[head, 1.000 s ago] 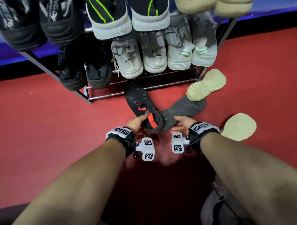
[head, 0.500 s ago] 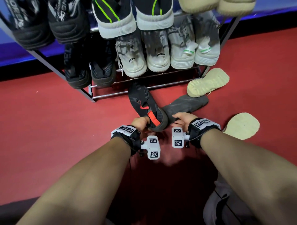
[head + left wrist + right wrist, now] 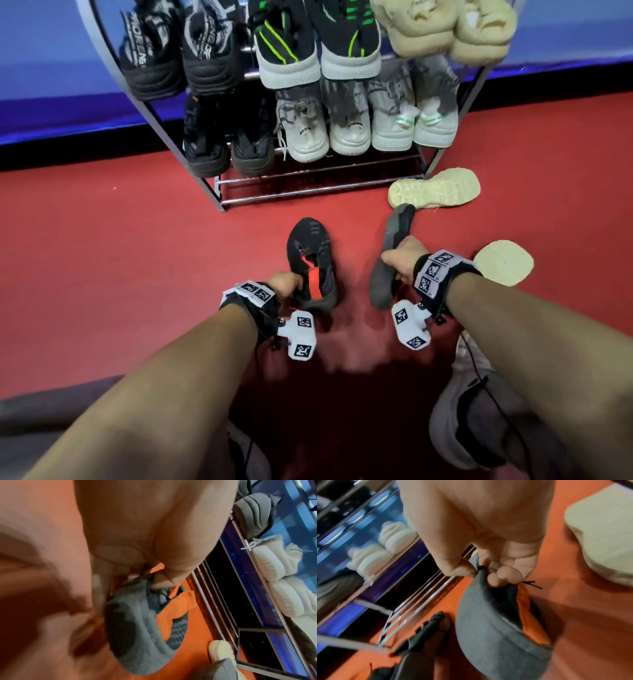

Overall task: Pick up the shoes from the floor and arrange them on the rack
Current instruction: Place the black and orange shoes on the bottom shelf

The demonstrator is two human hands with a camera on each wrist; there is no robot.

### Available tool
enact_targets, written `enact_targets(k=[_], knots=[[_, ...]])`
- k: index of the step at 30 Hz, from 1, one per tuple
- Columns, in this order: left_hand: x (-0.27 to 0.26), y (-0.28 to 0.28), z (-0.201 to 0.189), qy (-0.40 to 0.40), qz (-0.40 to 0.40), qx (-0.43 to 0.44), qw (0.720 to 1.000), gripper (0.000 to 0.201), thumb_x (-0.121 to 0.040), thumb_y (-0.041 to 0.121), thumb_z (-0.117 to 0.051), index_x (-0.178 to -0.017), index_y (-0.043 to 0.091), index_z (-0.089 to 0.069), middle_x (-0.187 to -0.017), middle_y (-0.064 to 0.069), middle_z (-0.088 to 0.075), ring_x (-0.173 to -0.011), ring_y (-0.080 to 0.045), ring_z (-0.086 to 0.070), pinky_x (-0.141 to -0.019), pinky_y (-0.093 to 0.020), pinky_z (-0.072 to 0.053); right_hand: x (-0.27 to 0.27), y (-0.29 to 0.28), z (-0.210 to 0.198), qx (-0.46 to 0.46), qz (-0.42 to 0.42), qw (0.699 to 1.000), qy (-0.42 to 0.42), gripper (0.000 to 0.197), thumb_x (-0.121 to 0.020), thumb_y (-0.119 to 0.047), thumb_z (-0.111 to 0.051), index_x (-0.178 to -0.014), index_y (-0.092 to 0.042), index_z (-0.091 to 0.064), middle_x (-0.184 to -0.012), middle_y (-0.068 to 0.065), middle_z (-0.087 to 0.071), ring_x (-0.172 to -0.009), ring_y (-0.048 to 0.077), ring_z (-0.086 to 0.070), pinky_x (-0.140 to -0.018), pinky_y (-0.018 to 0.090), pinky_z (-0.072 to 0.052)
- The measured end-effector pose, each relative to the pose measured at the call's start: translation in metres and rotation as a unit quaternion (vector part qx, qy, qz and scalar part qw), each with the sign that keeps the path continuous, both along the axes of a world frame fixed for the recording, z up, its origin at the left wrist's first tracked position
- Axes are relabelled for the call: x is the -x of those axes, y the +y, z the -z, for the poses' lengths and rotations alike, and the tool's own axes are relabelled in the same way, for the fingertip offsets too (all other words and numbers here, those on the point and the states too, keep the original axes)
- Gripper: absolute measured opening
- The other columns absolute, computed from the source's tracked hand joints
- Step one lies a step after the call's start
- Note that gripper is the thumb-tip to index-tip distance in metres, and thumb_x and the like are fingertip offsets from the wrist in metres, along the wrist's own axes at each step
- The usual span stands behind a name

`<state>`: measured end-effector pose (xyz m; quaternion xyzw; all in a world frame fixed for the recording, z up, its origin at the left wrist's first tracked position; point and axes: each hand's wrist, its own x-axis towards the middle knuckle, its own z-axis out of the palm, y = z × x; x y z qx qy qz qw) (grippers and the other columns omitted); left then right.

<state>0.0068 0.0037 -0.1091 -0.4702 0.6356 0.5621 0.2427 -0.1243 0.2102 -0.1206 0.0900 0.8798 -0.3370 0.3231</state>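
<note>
Each hand held one dark shoe of a pair by its heel end, which looked like a way to carry both to the rack in one trip. The left shoe, black with an orange lining, sat upright with its toe toward the rack, and the left hand had its fingers curled over the heel collar; whether its sole was off the floor could not be told. The right shoe was turned on its side, grey sole facing left, and the right hand pinched its collar between thumb and curled fingers, probably to swing it upright. Both shoes were apart from each other and short of the rack. The lowest rails of the rack were bare, the likeliest spot for this pair, while the two shelves above were packed with shoes toe-out, so a low, flat approach under those toes seemed wise. A cream shoe lay sole-up just beside the rack's right foot, near the right shoe's toe, and another cream sole lay just right of the right wrist. The red floor to the left was open.
</note>
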Motion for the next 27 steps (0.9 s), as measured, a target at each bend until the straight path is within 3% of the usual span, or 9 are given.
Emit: enact_targets(k=[2,4,7,10,13,15,19,23,27], knots=[[-0.013,-0.004,0.003,-0.015,0.012,0.021,1.0,0.019,-0.083,0.001,-0.05,-0.064,0.004,-0.049,-0.066,-0.015,-0.054,-0.06,-0.028,-0.047,-0.062,-0.029,-0.041,-0.016,-0.004,-0.001,-0.064,-0.124,0.99,0.011,0.023,-0.073,-0.02,-0.066,-0.088,-0.007,-0.056,-0.069,0.011,-0.06,-0.058,0.026,-0.059,-0.051,0.029,-0.046],[-0.022,-0.007,0.005,-0.03,-0.005,0.01,0.999,0.017,-0.085,-0.001,-0.046,-0.069,0.003,-0.049,-0.075,-0.017,-0.054,-0.068,-0.028,-0.051,-0.07,-0.036,-0.044,-0.033,-0.007,0.002,-0.107,-0.21,0.971,0.021,0.024,-0.075,-0.02,-0.07,-0.093,-0.013,-0.056,-0.084,0.009,-0.062,-0.074,0.025,-0.06,-0.068,0.031,-0.051],[-0.03,-0.01,0.008,-0.047,-0.02,0.004,0.999,0.009,-0.087,0.001,-0.045,-0.08,0.002,-0.05,-0.081,-0.017,-0.054,-0.076,-0.03,-0.053,-0.068,-0.039,-0.045,-0.053,-0.008,0.019,-0.118,-0.274,0.954,0.011,0.026,-0.077,-0.014,-0.07,-0.096,-0.022,-0.054,-0.092,0.005,-0.061,-0.077,0.024,-0.059,-0.066,0.026,-0.047],[-0.03,-0.01,0.01,-0.058,-0.019,-0.009,0.998,0.006,-0.086,0.003,-0.046,-0.085,0.002,-0.052,-0.09,-0.019,-0.057,-0.085,-0.034,-0.055,-0.076,-0.045,-0.046,-0.059,-0.001,0.029,-0.079,-0.232,0.97,-0.011,0.018,-0.082,-0.009,-0.063,-0.09,-0.024,-0.057,-0.084,0.007,-0.064,-0.069,0.027,-0.066,-0.059,0.025,-0.052],[-0.026,-0.009,0.011,-0.074,-0.001,0.0,0.997,0.01,-0.087,0.001,-0.045,-0.079,0.003,-0.05,-0.082,-0.015,-0.054,-0.083,-0.032,-0.054,-0.062,-0.036,-0.043,-0.047,0.007,0.028,-0.109,-0.183,0.975,0.055,0.015,-0.081,-0.018,-0.064,-0.095,-0.024,-0.061,-0.1,0.008,-0.069,-0.086,0.029,-0.068,-0.072,0.026,-0.052],[-0.023,-0.007,0.012,-0.083,0.021,0.002,0.996,0.006,-0.086,0.0,-0.045,-0.084,0.001,-0.051,-0.082,-0.015,-0.053,-0.082,-0.031,-0.054,-0.062,-0.035,-0.042,-0.038,0.01,0.025,-0.14,-0.144,0.978,0.058,0.029,-0.081,-0.023,-0.067,-0.107,-0.017,-0.057,-0.105,0.011,-0.065,-0.093,0.031,-0.065,-0.074,0.028,-0.048],[-0.021,-0.004,0.02,-0.086,0.046,0.006,0.995,0.005,-0.08,0.0,-0.048,-0.081,0.002,-0.053,-0.085,-0.018,-0.053,-0.083,-0.034,-0.052,-0.068,-0.039,-0.042,-0.03,0.019,0.024,-0.221,-0.11,0.969,-0.025,0.062,-0.078,-0.033,-0.077,-0.124,-0.008,-0.044,-0.116,0.015,-0.062,-0.105,0.034,-0.062,-0.079,0.033,-0.046],[-0.024,-0.003,0.019,-0.086,0.056,0.014,0.995,0.01,-0.076,-0.002,-0.052,-0.068,0.002,-0.058,-0.077,-0.019,-0.056,-0.077,-0.03,-0.053,-0.069,-0.038,-0.041,-0.038,0.019,0.032,-0.255,-0.141,0.951,-0.107,0.063,-0.077,-0.045,-0.078,-0.12,-0.002,-0.061,-0.118,0.014,-0.066,-0.11,0.03,-0.063,-0.091,0.032,-0.048],[-0.028,-0.005,0.022,-0.085,0.05,0.013,0.995,0.009,-0.069,-0.003,-0.053,-0.063,0.001,-0.059,-0.073,-0.02,-0.055,-0.071,-0.03,-0.053,-0.068,-0.038,-0.043,-0.039,0.028,0.038,-0.176,-0.159,0.96,-0.147,0.047,-0.086,-0.016,-0.07,-0.128,0.002,-0.058,-0.134,0.019,-0.056,-0.127,0.033,-0.052,-0.107,0.042,-0.042]])
